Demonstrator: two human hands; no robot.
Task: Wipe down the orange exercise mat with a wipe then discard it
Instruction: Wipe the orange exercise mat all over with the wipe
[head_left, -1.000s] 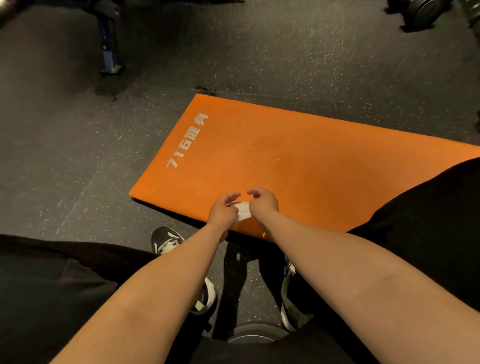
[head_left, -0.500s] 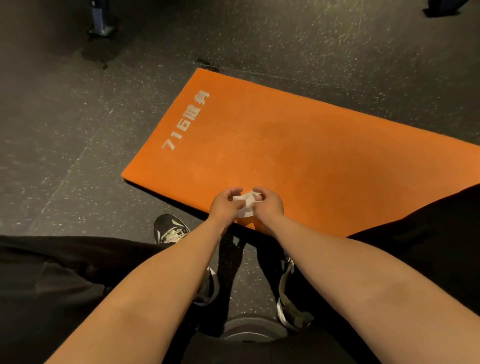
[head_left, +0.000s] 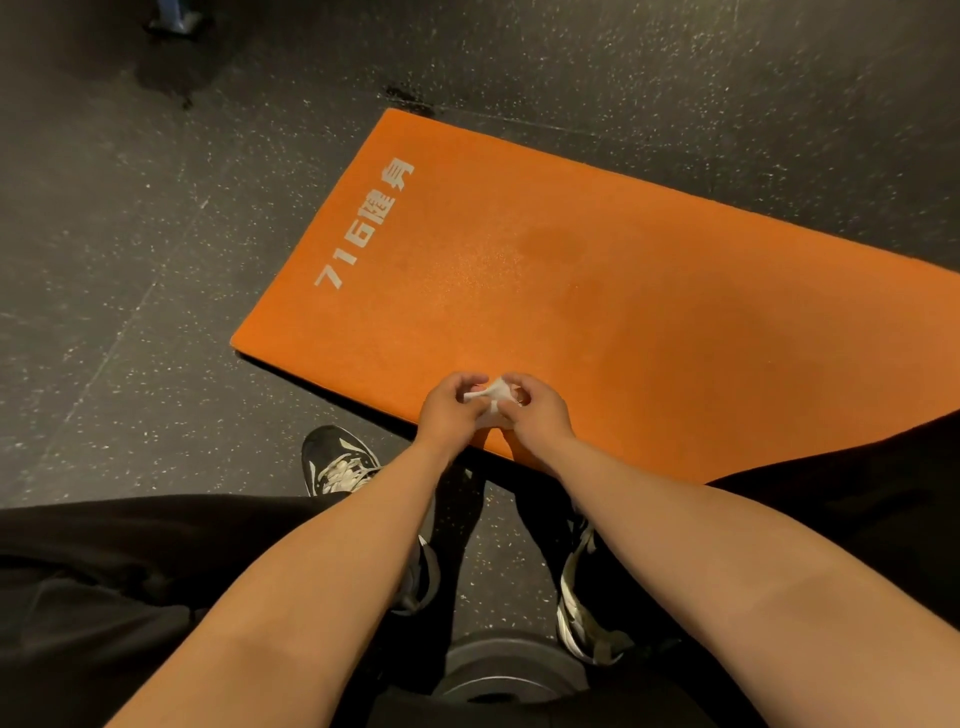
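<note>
The orange exercise mat (head_left: 597, 291) lies flat on the dark speckled floor, with white lettering near its left end, and runs off to the right edge of the view. A small crumpled white wipe (head_left: 491, 397) is held over the mat's near edge. My left hand (head_left: 449, 410) pinches the wipe's left side and my right hand (head_left: 537, 413) pinches its right side, fingers curled round it. Most of the wipe is hidden between the two hands.
My two black-and-white shoes (head_left: 337, 462) (head_left: 584, 603) stand on the floor just in front of the mat's near edge. A dark round weight plate (head_left: 506, 670) lies between my feet. A blue equipment leg (head_left: 174, 15) stands at the top left.
The view has tipped down, so the mat sits higher in frame. Both hands have kept hold of the wipe, working it so more white shows between the fingers.
</note>
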